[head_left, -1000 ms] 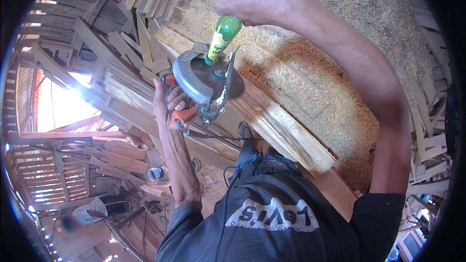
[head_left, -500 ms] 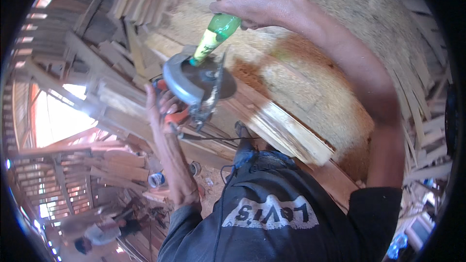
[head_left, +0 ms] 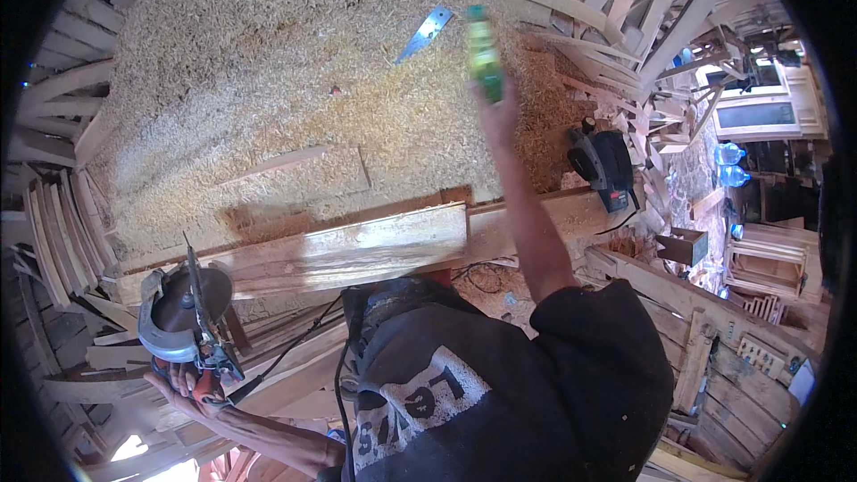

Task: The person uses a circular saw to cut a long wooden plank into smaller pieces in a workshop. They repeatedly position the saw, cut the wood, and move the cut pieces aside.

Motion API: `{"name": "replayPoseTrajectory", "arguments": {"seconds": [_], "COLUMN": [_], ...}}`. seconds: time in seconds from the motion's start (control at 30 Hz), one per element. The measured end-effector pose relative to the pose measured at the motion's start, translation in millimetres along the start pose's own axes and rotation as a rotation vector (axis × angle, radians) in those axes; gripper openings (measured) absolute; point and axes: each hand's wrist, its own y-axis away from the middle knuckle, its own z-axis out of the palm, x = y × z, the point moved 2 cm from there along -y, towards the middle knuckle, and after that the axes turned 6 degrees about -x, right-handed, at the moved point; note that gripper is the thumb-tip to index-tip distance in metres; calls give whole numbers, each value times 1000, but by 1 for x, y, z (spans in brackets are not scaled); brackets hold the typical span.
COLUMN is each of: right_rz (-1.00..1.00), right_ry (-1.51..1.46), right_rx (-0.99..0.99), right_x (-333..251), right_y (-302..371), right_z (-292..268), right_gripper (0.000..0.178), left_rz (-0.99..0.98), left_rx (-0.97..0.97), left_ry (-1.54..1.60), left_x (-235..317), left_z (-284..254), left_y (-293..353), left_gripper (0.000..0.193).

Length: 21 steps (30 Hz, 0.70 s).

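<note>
Over far sawdust (head_left: 299, 103), I have the right hand (head_left: 497, 114) gripping a bottle (head_left: 483, 49), the left hand (head_left: 183, 384) a saw (head_left: 171, 341), apparently mid-carry, next likely calling for careful placement.

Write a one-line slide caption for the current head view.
The left hand grips a circular saw, the right hand a green bottle, amid wooden boards and wood shavings.

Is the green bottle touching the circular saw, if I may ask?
No, the right hand holds the green bottle apart from the circular saw in the left hand.
</note>
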Motion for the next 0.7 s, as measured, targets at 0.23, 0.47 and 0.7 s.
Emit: {"name": "replayPoseTrajectory", "arguments": {"seconds": [0.23, 0.47, 0.7], "right_rz": [-137, -305, -678], "right_ry": [750, -493, -64], "right_rx": [56, -754, -1395], "right_x": [130, -256, -406], "right_y": [-81, 14, 90], "right_z": [-81, 71, 193], "right_gripper": [63, 49, 53], "left_rz": [146, 66, 215], "left_rx": [68, 22, 182], "left_ry": [-75, 134, -471], "left_x": [-13, -70, -115], "left_z": [4, 130, 178], "left_y": [-17, -91, -133], "left_gripper": [39, 56, 76]}}
